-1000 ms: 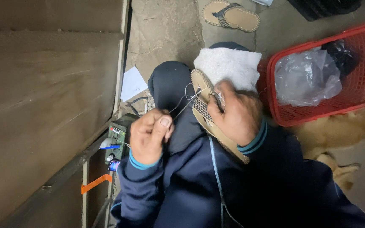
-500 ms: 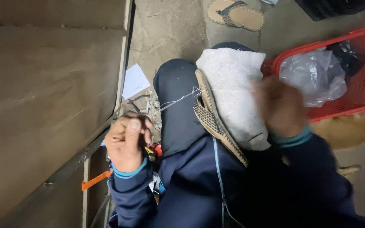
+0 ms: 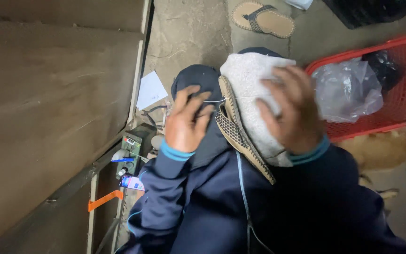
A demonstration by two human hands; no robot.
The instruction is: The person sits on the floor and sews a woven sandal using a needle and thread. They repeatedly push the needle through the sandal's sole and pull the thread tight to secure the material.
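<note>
Shoe sole: flat woven piece, tan rim, dark mesh face, standing on edge across the person's knee at frame centre, running from upper centre down toward lower right. A pale fleecy cloth lies against its right face and drapes over the knee. A thin light thread runs taut from the sole's upper end leftward to the left hand.

Judgement on handling: sole looks light and bendable along its length, rim stiffer than the mesh; it would flex if gripped at 1 end only. Best hold appears to be across the rim near the middle, with the cloth as padding. Thread is fine and could slip or snap under a sharp tug; cloth is soft and offers no grip of its own.

Left hand: centre-left, fingers loosely spread and curved over the dark trouser knee, just beside the sole's mesh face. Whether the thread is pinched between fingertips cannot be told.

Right hand: right of centre, motion-blurred, fingers wide and splayed, pressing flat on the cloth; it grips nothing that I can see.

Surroundings: red plastic basket with a clear bag, upper right. 1 sandal at top. White paper on the floor, small bottles at lower left beside a wooden board.
</note>
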